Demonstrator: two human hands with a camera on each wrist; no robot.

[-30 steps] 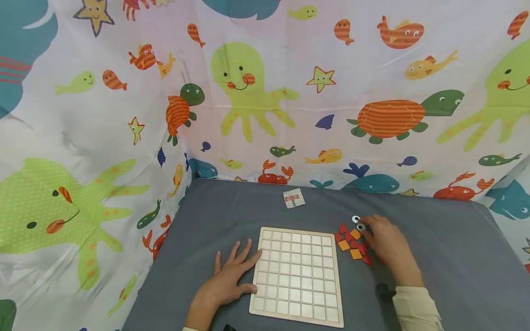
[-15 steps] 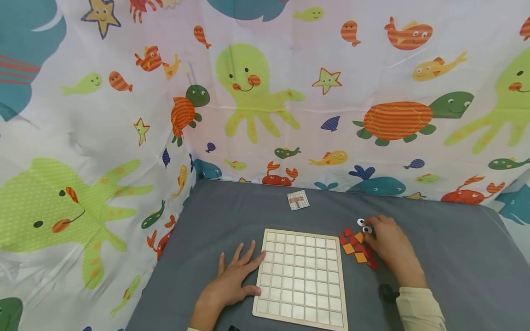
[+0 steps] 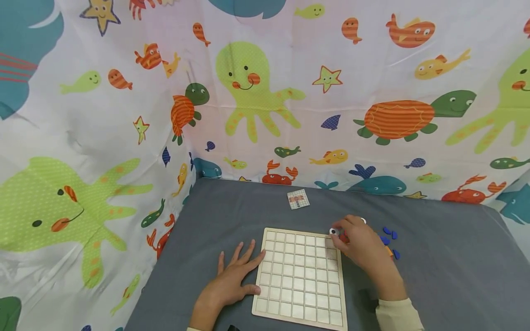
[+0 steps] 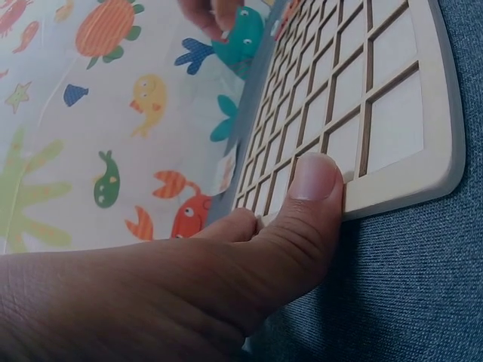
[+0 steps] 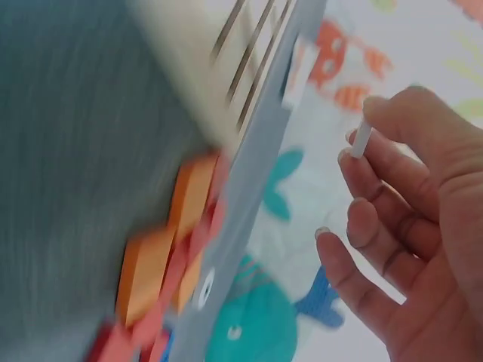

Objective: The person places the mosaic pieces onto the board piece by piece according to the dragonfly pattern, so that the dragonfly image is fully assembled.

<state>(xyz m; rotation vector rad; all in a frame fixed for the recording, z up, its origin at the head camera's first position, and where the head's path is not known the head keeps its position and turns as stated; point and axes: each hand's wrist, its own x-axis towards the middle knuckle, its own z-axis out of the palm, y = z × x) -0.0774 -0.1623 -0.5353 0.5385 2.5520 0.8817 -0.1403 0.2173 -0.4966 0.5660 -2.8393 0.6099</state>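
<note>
The wooden grid board (image 3: 299,276), its cells bare, lies on the grey cloth. My left hand (image 3: 227,282) rests at its left edge, fingers spread; in the left wrist view the thumb of that hand (image 4: 226,264) lies on the rim. Between thumb and fingertips my right hand (image 3: 362,243) pinches a round white eye piece (image 3: 333,231) over the board's top right corner. The right wrist view shows the piece (image 5: 362,139) edge-on in the right hand (image 5: 423,196). Another eye piece (image 3: 363,220) lies behind that hand, which partly hides the red and orange pieces.
Several blue pieces (image 3: 385,240) lie right of my right hand. A small patterned card (image 3: 298,199) is behind the board. Hanging cloth (image 3: 265,105) with sea animals stands at the back and left. Orange pieces (image 5: 143,271) show beside the board in the right wrist view.
My right hand has moved left from the pile to the board's corner, carrying an eye piece. Blue pieces have come into sight. My left hand has stayed at the board's edge.
</note>
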